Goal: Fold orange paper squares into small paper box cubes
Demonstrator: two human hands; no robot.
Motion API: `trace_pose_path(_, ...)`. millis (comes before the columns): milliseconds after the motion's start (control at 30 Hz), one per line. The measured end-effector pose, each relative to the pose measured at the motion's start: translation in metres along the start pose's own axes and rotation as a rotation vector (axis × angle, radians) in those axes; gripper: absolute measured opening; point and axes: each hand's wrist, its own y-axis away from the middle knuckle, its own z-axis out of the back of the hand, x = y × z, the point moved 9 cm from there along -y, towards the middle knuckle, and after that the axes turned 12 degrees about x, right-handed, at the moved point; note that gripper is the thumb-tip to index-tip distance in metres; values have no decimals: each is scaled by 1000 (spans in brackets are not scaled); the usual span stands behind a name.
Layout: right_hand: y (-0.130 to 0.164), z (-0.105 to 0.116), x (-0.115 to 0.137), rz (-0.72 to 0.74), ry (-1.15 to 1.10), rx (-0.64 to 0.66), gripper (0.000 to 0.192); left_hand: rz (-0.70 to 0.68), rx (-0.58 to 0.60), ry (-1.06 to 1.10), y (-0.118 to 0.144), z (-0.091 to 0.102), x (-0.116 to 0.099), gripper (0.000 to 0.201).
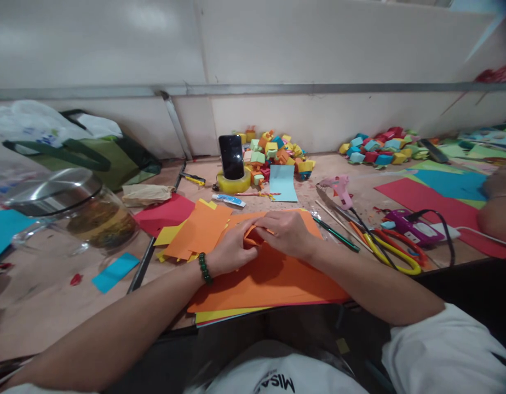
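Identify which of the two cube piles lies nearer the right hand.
The left pile, behind the pale blue sheet; the right pile sits farther from the right hand.

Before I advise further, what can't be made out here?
Head view: orange paper piece, its full shape partly hidden by left hand and right hand.
Head view: co-worker's hand, blurred and cut off by the right edge.
Head view: tube, its label too small to read.
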Motion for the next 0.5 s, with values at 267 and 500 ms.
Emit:
trace_pose_path(267,-2,-1,-4,-63,-76,15,19,-11,-36,10,2,3,-1,55)
trace_pose_path(500,-1,-2,0,-18,-38,10,28,7,-10,-35,1,-2,5,73)
